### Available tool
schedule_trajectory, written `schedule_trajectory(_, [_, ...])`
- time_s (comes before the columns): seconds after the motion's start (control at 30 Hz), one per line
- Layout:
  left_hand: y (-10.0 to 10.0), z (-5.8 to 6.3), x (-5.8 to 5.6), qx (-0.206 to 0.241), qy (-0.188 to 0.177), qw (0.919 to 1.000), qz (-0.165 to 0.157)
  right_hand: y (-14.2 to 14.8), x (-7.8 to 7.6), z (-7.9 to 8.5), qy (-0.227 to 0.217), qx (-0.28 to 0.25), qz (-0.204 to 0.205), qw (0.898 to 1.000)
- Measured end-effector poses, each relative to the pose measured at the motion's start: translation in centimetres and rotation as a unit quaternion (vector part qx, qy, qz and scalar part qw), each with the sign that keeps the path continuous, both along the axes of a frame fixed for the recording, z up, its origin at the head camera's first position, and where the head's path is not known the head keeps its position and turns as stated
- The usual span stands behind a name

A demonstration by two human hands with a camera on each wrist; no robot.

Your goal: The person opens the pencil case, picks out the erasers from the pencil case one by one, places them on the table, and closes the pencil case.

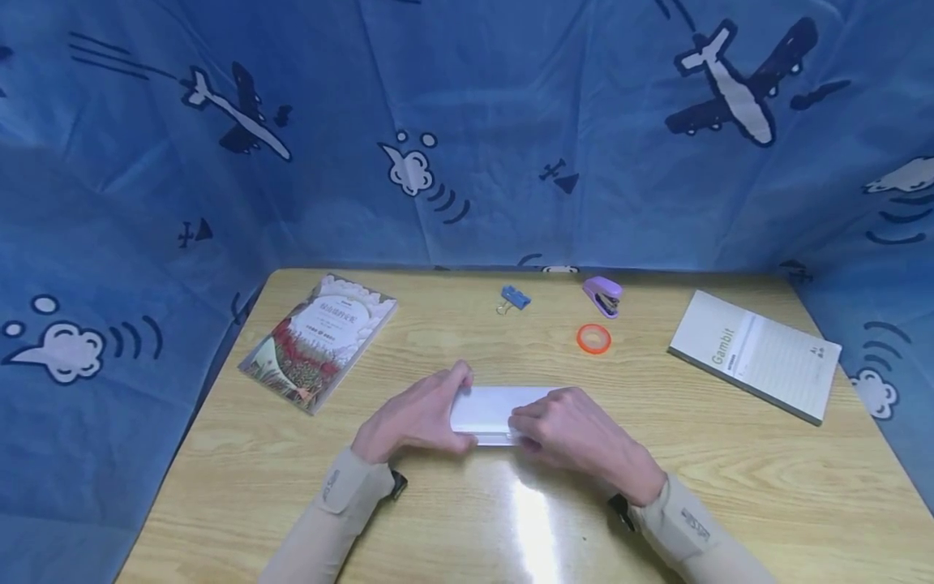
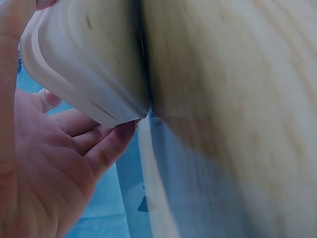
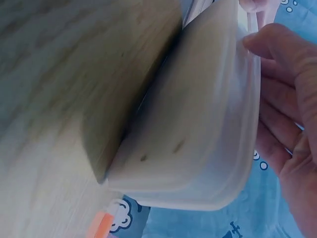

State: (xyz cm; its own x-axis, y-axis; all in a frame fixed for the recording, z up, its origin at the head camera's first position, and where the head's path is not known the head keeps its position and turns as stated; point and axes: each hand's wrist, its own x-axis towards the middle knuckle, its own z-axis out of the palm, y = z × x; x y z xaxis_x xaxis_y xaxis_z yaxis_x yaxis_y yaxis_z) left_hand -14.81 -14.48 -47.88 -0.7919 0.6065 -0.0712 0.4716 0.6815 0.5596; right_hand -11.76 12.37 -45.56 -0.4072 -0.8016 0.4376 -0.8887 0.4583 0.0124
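hands (image 1: 416, 415) (image 1: 572, 430) on wht box (image 1: 481, 410)

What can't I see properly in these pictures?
Head view: the right end of the white plastic case, covered by the right hand.
All views: the case's inside, hidden by its outer surfaces.
Head view: the smallest print on the notebook, too small to read.
Left wrist view: part of the left hand, cut off by the picture's edges.

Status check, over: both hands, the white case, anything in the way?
Left hand holding white case by its left end. Right hand gripping toward its right end. Orange ring beyond case, apart; looks out of the way.
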Motion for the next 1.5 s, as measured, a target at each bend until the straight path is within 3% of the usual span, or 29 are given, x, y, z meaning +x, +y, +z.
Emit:
schedule_trajectory(0.37, [0.0, -0.1, 0.3, -0.004, 0.04, 0.9991, -0.015, 0.8, -0.4, 0.3, -0.021, 0.002, 0.034, 0.999])
schedule_trajectory(0.67, [0.2, 0.3, 0.8, -0.026, 0.033, 0.999, -0.015, 0.8, -0.5, 0.3, -0.009, -0.024, 0.048, 0.999])
schedule_trajectory(0.9, [0.3, 0.3, 1.0, -0.045, 0.057, 0.9969, -0.03, 0.8, -0.4, 0.1, 0.012, -0.031, 0.054, 0.998])
schedule_trajectory(1.03, [-0.3, 0.2, 0.9, -0.022, 0.028, 0.9988, -0.035, 0.6, -0.4, 0.0, 0.019, -0.031, 0.055, 0.998])
schedule_trajectory(1.17, [-1.3, -0.3, 0.6, 0.004, -0.013, 0.9997, -0.018, 0.6, -0.5, 0.2, 0.011, -0.037, 0.054, 0.998])
schedule_trajectory(1.5, [-1.8, -0.7, 0.2, 0.017, -0.027, 0.9995, 0.007, 0.8, -1.4, 0.9, -0.006, -0.091, 0.048, 0.995])
